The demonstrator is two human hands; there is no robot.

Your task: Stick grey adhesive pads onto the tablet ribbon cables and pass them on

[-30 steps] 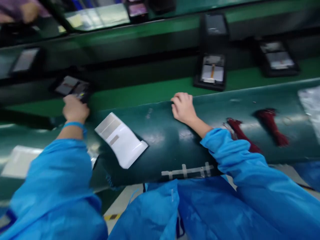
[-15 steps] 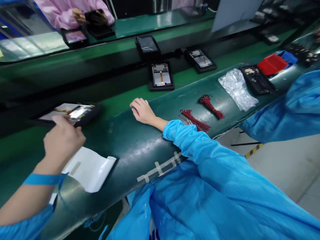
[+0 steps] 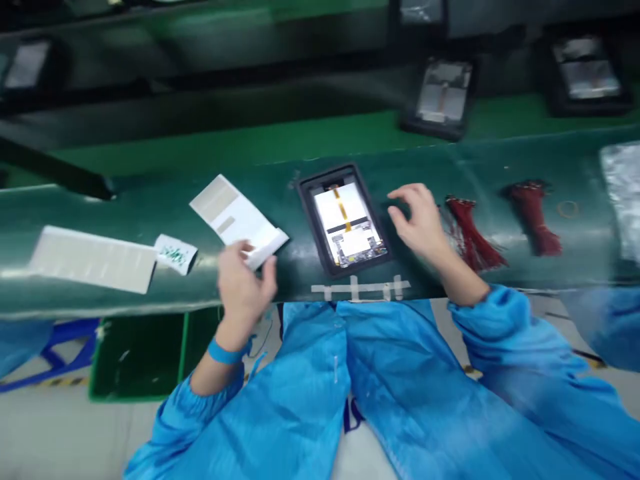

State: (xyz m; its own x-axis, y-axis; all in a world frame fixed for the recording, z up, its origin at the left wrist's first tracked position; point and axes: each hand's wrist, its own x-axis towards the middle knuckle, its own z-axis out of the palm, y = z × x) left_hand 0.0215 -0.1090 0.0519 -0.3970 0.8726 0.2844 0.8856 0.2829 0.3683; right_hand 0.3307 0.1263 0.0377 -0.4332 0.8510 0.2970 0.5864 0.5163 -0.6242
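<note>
An opened tablet-like device (image 3: 350, 207) with a visible circuit board and amber ribbon lies in a black tray (image 3: 316, 230) in front of me. To its left, my left hand (image 3: 245, 283) is at the lower end of a white sheet of labels (image 3: 240, 217), thumb and fingers apart; whether it touches the sheet is unclear. My right hand (image 3: 420, 223) hovers just right of the tray, fingers curved and apart, holding nothing. Beside that hand is a bundle of dark red wires (image 3: 470, 233).
Another red wire bundle (image 3: 536, 217) and a clear plastic bag (image 3: 625, 193) lie farther right. On the left are a long label strip (image 3: 95, 259) and a small white roll with green marks (image 3: 175, 253). More trayed devices (image 3: 443, 97) stand on the line behind. A green bin (image 3: 135, 357) sits below.
The view has swung left and down. The trayed device moved from the far left onto the bench before me. My left hand left it for the label sheet; my right hand is beside the tray.
</note>
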